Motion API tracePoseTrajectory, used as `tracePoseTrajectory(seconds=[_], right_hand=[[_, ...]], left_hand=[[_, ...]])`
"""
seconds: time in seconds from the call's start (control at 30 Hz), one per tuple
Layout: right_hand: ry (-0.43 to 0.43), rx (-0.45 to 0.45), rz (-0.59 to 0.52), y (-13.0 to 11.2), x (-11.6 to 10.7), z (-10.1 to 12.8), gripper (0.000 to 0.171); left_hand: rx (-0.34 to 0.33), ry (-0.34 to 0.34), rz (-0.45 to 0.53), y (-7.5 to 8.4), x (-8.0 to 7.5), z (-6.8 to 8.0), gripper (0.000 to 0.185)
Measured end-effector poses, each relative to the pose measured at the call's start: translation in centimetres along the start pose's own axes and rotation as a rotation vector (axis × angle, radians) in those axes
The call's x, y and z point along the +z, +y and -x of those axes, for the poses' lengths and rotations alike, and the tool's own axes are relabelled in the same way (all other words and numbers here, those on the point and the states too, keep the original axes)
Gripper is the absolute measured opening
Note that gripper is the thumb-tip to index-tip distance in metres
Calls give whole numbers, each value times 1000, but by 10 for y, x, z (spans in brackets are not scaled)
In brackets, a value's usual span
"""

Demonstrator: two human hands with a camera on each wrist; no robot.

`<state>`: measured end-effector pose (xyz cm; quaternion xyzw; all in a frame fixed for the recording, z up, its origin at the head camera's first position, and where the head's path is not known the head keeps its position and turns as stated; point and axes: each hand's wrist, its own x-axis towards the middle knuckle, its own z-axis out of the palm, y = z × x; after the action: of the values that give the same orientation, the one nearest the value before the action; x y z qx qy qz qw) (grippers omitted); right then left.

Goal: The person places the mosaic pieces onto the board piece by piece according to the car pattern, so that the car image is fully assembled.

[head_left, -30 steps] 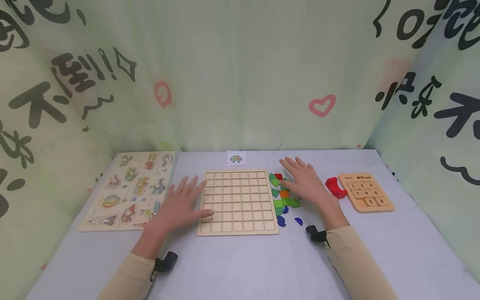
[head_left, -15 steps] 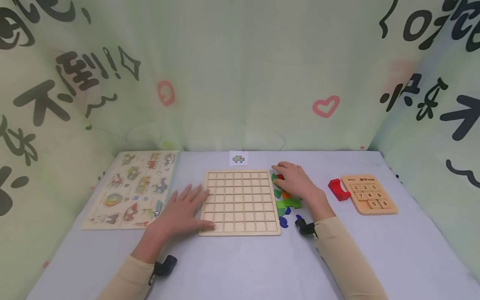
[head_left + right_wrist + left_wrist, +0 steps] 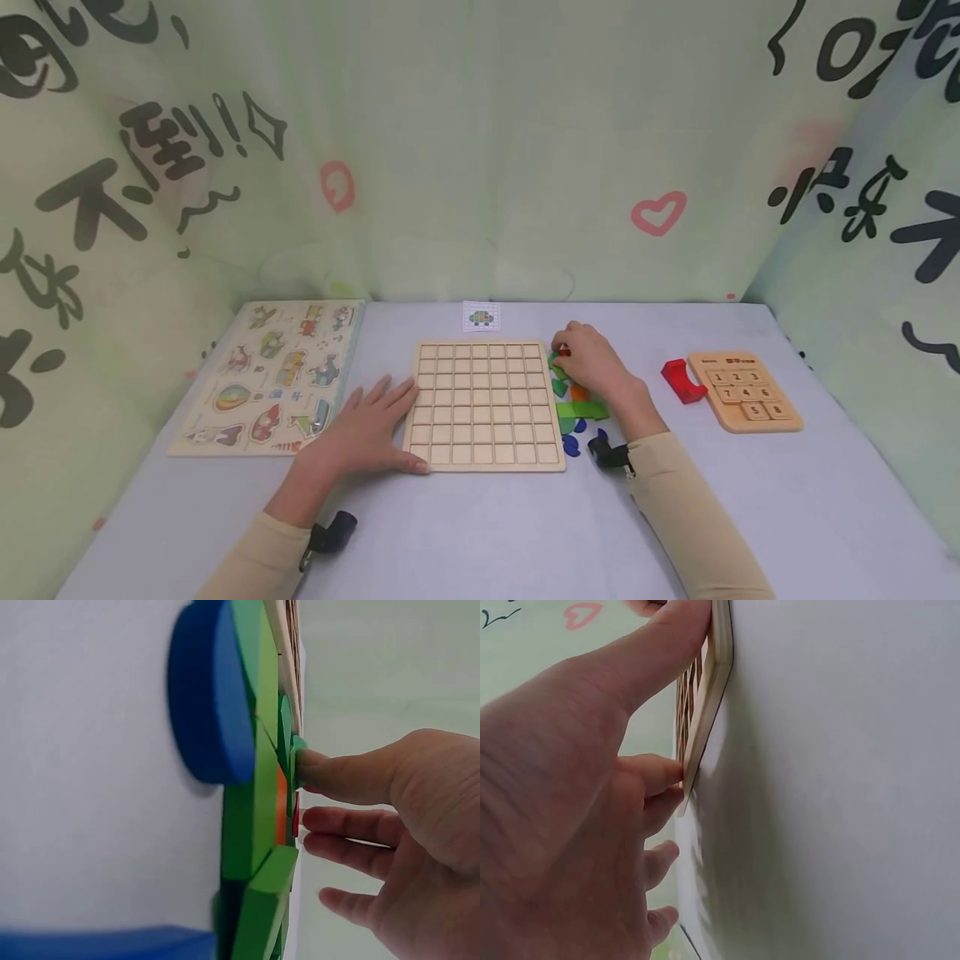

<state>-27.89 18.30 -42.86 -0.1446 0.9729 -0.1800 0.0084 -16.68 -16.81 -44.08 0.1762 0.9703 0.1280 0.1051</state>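
My left hand (image 3: 371, 429) rests along the left edge of a wooden grid board (image 3: 483, 408), thumb at its near corner. The left wrist view shows the fingertips right at the board's edge (image 3: 711, 705). My right hand (image 3: 596, 358) reaches down over a pile of coloured blocks beside the board's right edge. In the right wrist view its thumb touches a green block (image 3: 298, 742), and the fingertips are close to a red block (image 3: 295, 817). Around them lie light green blocks (image 3: 583, 410), an orange block (image 3: 578, 392) and blue rounded blocks (image 3: 571, 445). The hand hides part of the pile.
A small card (image 3: 481, 317) with a coloured picture on a grid lies behind the board. At left is a picture puzzle board (image 3: 255, 408). A red curved piece (image 3: 682, 382) and a wooden number puzzle (image 3: 746, 400) lie at right. Cloth walls surround the table.
My right hand has drawn its spread fingers in and lowered them to the far end of the block pile. The left hand has settled onto the board's left edge. The head view has shifted slightly.
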Motion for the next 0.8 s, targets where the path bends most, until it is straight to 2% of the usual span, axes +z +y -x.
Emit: tracePoseTrajectory(seconds=[0.17,0.37,0.53,0.8], right_hand=[[12,0,-59,-2,-4,1,6],[25,7,-58,-11,-13,5,9],[59,-61,-118,-24,-15,6,13],[47,-153,-293,-54,-4,2,8]], left_hand=[[-3,-9,13,1,0,-1,122],[3,-8,19,1,-1,-2,122],[9,-14,30,1,-3,-2,121],[11,-16,34,0,-2,-2,122]])
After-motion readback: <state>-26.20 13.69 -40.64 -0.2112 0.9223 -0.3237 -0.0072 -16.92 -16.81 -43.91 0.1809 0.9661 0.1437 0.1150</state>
